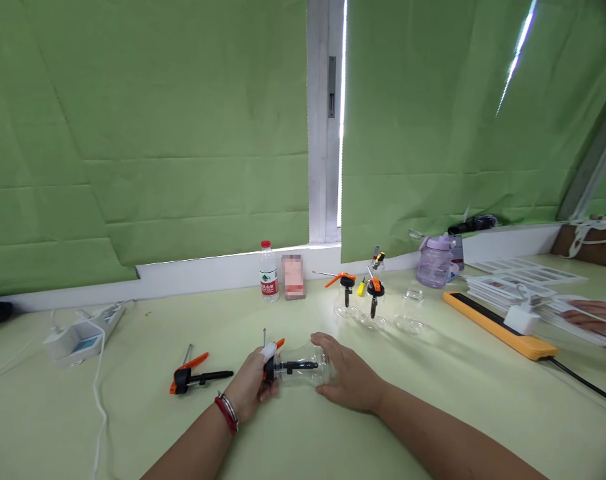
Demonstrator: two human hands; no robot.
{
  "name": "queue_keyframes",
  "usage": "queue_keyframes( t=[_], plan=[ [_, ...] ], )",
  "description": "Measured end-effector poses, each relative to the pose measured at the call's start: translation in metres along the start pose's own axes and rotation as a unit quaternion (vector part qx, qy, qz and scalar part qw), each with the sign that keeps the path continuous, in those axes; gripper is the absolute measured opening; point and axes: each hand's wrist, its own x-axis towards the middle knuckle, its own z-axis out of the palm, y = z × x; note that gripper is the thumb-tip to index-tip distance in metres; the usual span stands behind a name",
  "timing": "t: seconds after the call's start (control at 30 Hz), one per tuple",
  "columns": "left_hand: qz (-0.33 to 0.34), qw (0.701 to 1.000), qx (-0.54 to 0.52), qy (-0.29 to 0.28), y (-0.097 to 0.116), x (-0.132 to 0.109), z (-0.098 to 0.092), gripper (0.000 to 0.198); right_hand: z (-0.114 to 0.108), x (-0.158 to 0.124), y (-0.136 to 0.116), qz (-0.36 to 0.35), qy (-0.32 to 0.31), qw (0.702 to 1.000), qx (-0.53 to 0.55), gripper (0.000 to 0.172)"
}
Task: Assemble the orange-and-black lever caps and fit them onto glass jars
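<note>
A clear bottle [299, 379] is held on its side between my two hands above the table. My left hand [251, 379] is closed round the black-and-orange spray pump head [269, 369] at the bottle's mouth. The black pump tube [303, 365] shows inside the bottle. Whether the cap is threaded on tightly I cannot tell. My right hand [353, 375] grips the bottle's base from the right, thumb and fingers round it. A loose spray pump head [183, 380] with an orange lever lies left of my left hand.
Two clear bottles with orange-and-black pump heads [374, 288] and a bare clear bottle [411, 312] stand behind. A water bottle [269, 273], purple jug [434, 262], yellow power strip [497, 323] and white power strip [85, 337] surround the area. Another person's hand [595, 313] is at right.
</note>
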Motion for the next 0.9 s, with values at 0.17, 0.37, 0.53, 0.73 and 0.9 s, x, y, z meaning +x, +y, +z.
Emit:
queue_keyframes(
  t=[0.17, 0.37, 0.53, 0.73, 0.9],
  plan=[
    [0.021, 0.996, 0.085, 0.012, 0.002, -0.004, 0.003, 0.045, -0.003, 0.000, -0.001, 0.010, 0.004, 1.000, -0.024, 0.085],
    [0.016, 0.990, 0.136, 0.032, 0.006, -0.005, 0.004, 0.048, -0.007, 0.003, -0.002, 0.020, 0.011, 1.000, -0.021, 0.091],
    [0.017, 0.987, 0.153, 0.037, 0.008, -0.007, 0.006, 0.049, -0.008, 0.000, 0.002, 0.046, -0.024, 0.995, 0.088, 0.092],
    [0.037, 0.988, 0.142, 0.050, 0.005, -0.009, 0.008, 0.047, -0.010, -0.002, 0.003, 0.063, -0.057, 0.987, 0.140, 0.081],
    [0.062, 0.995, 0.082, 0.003, 0.002, -0.010, 0.013, 0.042, -0.010, -0.002, 0.003, 0.078, -0.058, 0.986, 0.134, 0.073]
  ],
)
